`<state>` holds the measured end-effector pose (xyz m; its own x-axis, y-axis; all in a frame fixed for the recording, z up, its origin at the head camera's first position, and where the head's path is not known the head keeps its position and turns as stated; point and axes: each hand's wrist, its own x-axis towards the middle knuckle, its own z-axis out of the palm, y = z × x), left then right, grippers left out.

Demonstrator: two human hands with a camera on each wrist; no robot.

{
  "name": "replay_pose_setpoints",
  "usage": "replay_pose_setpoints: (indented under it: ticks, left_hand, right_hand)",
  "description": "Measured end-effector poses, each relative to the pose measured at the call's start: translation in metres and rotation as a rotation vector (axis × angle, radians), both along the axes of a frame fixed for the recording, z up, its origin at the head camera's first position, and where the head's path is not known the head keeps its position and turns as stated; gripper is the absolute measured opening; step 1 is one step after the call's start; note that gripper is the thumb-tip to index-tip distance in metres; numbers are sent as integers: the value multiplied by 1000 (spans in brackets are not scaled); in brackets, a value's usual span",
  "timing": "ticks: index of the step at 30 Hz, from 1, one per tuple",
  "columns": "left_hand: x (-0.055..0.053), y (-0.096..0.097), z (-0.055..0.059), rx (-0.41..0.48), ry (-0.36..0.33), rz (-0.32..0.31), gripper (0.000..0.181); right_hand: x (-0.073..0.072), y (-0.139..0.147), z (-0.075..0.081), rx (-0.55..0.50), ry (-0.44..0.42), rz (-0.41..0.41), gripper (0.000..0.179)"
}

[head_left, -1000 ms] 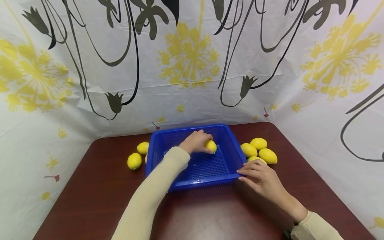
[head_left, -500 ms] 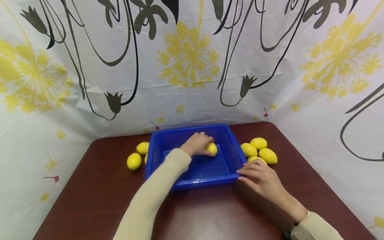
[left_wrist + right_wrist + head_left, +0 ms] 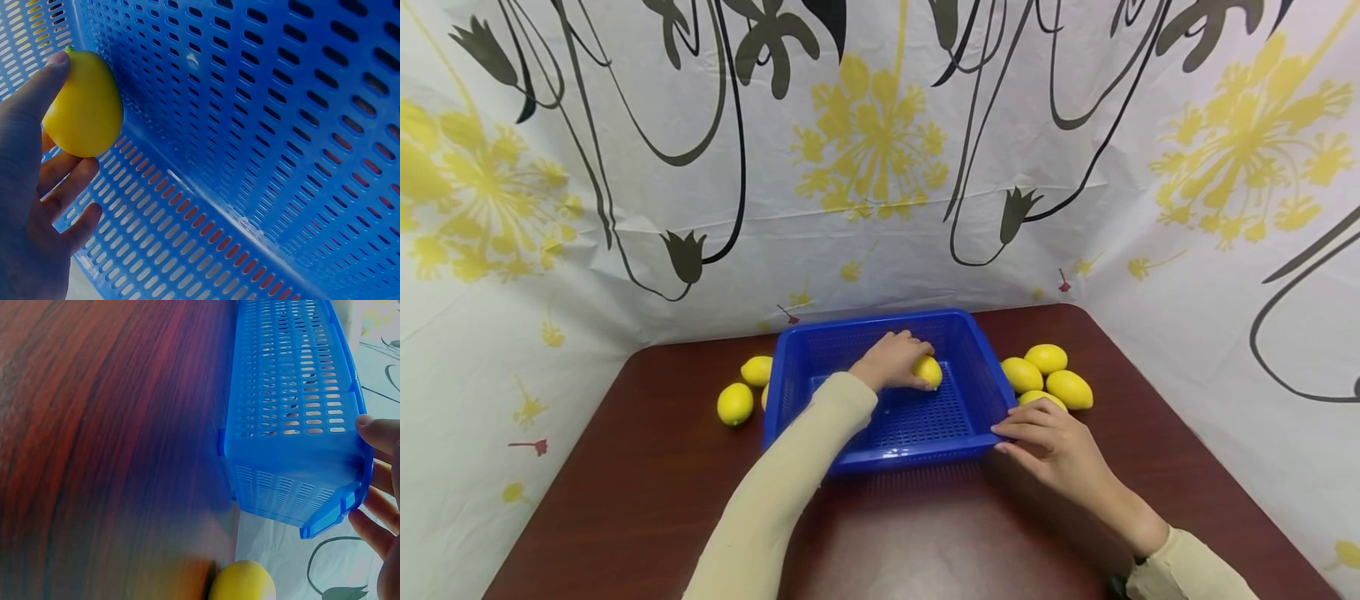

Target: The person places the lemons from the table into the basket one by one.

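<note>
In the head view my left hand (image 3: 891,360) reaches into a blue plastic basket (image 3: 891,455) and grips a lemon (image 3: 929,372) above the perforated floor. The left wrist view has the thumb on the stem end of that lemon (image 3: 87,106), with the fingers on its far side and underneath. At the basket's near right corner, my right hand (image 3: 1060,450) pinches the rim. Seen from the right wrist, the thumb (image 3: 375,430) lies on one side of the rim and the fingers on the other.
Several lemons (image 3: 1070,390) lie close together against the basket's right side. More lemons (image 3: 735,404) lie at its left, one partly hidden by the basket wall. The dark wooden table (image 3: 647,467) meets a patterned white sheet (image 3: 820,250) behind and at both sides.
My left hand has shifted slightly right and toward me inside the basket, still holding the lemon. My right hand and the basket stay in place.
</note>
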<state>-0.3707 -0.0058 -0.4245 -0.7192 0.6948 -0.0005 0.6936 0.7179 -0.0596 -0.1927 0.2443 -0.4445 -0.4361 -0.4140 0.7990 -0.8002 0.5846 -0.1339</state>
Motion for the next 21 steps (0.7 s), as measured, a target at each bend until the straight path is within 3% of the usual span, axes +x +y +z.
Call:
replay_pose_setpoints:
  ticks: [21]
  left_hand:
    - [3, 3, 2, 2, -16, 13, 64]
  right_hand:
    - [1, 0, -1, -5, -3, -5, 27]
